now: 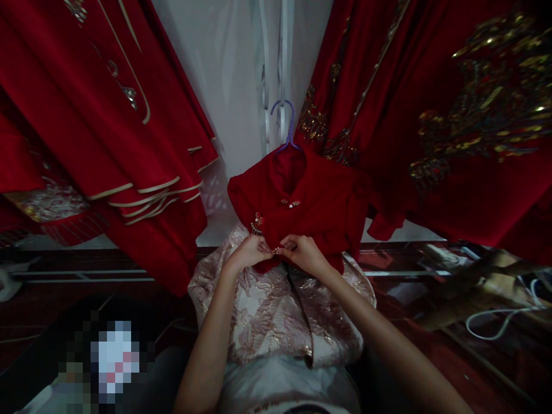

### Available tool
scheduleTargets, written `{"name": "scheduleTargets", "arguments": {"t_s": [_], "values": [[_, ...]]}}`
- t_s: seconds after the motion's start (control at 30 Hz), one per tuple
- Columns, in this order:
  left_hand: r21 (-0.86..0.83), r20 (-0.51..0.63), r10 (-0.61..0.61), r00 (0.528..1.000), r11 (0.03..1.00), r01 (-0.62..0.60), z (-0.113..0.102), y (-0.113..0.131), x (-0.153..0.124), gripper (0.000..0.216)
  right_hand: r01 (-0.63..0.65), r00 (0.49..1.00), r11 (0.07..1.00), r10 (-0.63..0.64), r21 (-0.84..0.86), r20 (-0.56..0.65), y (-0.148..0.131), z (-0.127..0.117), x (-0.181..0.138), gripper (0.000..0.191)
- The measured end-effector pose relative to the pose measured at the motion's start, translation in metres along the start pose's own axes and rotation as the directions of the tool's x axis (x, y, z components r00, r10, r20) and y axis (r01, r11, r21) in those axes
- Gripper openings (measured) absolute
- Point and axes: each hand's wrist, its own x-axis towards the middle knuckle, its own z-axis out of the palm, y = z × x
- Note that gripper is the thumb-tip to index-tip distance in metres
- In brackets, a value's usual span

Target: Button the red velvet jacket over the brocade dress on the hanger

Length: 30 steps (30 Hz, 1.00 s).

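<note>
A short red jacket [321,224] with a stand-up collar hangs in front of me on a purple hanger [290,123]. At its lower front edge, a small ornate clasp [276,251] is pinched between my two hands. My left hand [253,251] grips one side of it with closed fingertips, and my right hand [303,251] grips the other. Another jewelled clasp [290,203] sits fastened below the collar. A beaded brooch [257,223] decorates the jacket front above my left hand. Beneath the jacket, a pink and cream brocade cloth [267,322] covers my lap.
Long red garments [116,115] hang at the left, and a red gown with gold sequins [478,115] hangs at the right. White straps [282,52] run down the pale wall. A white cord [495,325] loops over clutter at the lower right. A blurred patch [115,359] covers something at lower left.
</note>
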Motion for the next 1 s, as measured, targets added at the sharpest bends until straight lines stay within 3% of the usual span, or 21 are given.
{"name": "scheduleTargets", "arguments": {"t_s": [0.2, 0.57, 0.67, 0.83, 1.0], "values": [[-0.11, 0.021, -0.03, 0.999, 0.993, 0.032, 0.0, 0.005, -0.003, 0.02, -0.032, 0.996, 0.992, 0.021, -0.122, -0.088, 0.001, 0.009, -0.002, 0.01], [-0.172, -0.071, -0.084, 0.994, 0.983, 0.071, 0.003, -0.006, 0.002, 0.014, -0.029, 0.988, 0.978, -0.004, -0.204, -0.157, 0.001, 0.015, -0.005, 0.01], [-0.185, -0.04, -0.095, 0.995, 0.979, 0.086, 0.0, -0.003, 0.0, 0.014, -0.012, 0.995, 0.986, -0.005, -0.167, -0.1, 0.004, 0.008, -0.002, 0.014], [-0.063, -0.099, -0.14, 0.985, 0.989, 0.135, -0.002, 0.001, -0.003, 0.026, -0.007, 0.999, 0.994, 0.004, -0.106, -0.036, 0.001, -0.02, 0.001, 0.018], [0.059, -0.097, -0.063, 0.993, 0.996, 0.069, 0.018, -0.004, -0.006, 0.026, 0.007, 1.0, 0.997, -0.008, -0.073, -0.01, -0.005, -0.039, 0.002, 0.013]]}}
